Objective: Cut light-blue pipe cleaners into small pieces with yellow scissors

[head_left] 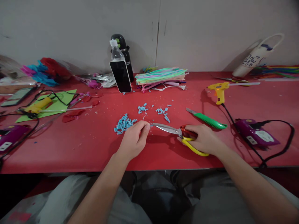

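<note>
My right hand (204,138) is wrapped round a pair of scissors (167,128) with red and yellow handles, its blades pointing left. The blades look nearly closed. At their tips my left hand (134,140) is closed in a pinch, thumb against forefinger, on what looks like a small light-blue piece (151,125); most of it is hidden by the fingers. Just behind the left hand lies a heap of short light-blue cut pieces (123,123). Two looser groups of the same pieces, a small cluster (142,108) and a scattered one (163,112), lie farther back.
A green utility knife (210,120) lies right of the scissors, blade out. Beyond it are a yellow glue gun (219,91) and a purple power strip (255,133) with black cords. A phone (121,76) leans on bottles beside bundled pipe cleaners (161,77). Another glue gun (38,105) lies left.
</note>
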A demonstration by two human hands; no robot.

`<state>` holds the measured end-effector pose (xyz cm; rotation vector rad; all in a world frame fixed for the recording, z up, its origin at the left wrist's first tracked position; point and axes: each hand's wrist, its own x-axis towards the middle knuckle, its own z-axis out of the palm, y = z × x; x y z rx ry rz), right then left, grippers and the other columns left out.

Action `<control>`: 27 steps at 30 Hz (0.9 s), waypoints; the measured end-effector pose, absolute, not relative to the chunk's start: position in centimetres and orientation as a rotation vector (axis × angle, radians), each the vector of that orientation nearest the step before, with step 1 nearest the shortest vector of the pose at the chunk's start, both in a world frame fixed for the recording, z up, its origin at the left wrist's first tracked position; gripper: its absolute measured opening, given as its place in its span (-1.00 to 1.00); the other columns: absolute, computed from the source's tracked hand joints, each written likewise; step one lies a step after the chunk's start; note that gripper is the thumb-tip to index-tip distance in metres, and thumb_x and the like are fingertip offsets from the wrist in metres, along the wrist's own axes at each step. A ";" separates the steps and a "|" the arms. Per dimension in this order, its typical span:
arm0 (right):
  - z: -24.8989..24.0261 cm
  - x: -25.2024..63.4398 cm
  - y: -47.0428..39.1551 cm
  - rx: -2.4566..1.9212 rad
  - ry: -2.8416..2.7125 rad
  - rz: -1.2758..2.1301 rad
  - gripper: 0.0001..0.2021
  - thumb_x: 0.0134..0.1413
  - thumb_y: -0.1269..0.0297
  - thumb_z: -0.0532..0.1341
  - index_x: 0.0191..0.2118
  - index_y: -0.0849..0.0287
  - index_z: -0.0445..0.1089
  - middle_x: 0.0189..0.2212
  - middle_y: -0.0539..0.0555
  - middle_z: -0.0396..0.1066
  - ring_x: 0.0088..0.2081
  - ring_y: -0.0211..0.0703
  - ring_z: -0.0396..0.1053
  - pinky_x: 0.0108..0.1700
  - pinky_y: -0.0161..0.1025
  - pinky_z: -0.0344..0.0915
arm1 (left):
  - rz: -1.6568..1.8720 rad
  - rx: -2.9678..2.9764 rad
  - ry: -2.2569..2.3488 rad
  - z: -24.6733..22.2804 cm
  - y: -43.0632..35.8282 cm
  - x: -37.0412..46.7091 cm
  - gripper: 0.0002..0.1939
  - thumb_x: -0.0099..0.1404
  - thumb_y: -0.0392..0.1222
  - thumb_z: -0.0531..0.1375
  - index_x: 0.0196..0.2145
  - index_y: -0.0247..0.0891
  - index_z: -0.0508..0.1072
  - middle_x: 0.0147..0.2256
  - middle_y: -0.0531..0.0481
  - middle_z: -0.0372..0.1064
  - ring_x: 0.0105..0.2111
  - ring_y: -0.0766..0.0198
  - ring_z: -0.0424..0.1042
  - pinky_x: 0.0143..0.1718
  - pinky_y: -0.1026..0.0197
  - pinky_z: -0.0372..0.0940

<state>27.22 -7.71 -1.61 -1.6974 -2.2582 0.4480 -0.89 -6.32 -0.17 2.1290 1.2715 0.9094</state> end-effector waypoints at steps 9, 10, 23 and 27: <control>-1.8 27.3 -7.5 -1.704 -2.285 0.407 -0.69 -0.02 0.01 0.22 -0.53 0.11 0.19 -0.63 -0.05 0.20 -0.56 -0.28 0.04 -0.47 -0.29 -0.07 | 0.927 2.149 1.267 -0.1 -6.3 -0.9 -0.78 0.44 -0.18 -0.05 -0.36 -0.25 0.25 -0.43 0.04 0.26 -0.42 0.33 0.24 -0.33 0.25 0.13; -1.8 27.3 -7.5 -1.701 -2.287 0.408 -0.69 -0.02 0.02 0.22 -0.53 0.11 0.20 -0.63 -0.05 0.21 -0.56 -0.28 0.04 -0.47 -0.29 -0.07 | 0.926 2.149 1.267 -0.1 -6.3 -0.9 -0.78 0.44 -0.18 -0.05 -0.36 -0.25 0.25 -0.43 0.04 0.26 -0.42 0.33 0.24 -0.33 0.25 0.12; -1.6 27.2 -7.5 -1.709 -2.263 0.426 -0.72 -0.03 0.07 0.23 -0.53 0.11 0.19 -0.62 -0.05 0.22 -0.56 -0.28 0.06 -0.48 -0.29 -0.08 | 0.910 2.150 1.278 -0.1 -6.3 -0.9 -0.78 0.44 -0.16 -0.05 -0.35 -0.24 0.26 -0.43 0.04 0.28 -0.42 0.32 0.26 -0.34 0.25 0.13; -1.6 27.3 -7.6 -1.717 -2.270 0.439 -0.68 -0.02 0.00 0.22 -0.52 0.11 0.19 -0.63 -0.06 0.20 -0.56 -0.27 0.06 -0.48 -0.28 -0.08 | 0.914 2.146 1.278 -0.1 -6.3 -0.9 -0.77 0.44 -0.16 -0.06 -0.36 -0.24 0.25 -0.45 0.05 0.26 -0.44 0.33 0.24 -0.33 0.26 0.13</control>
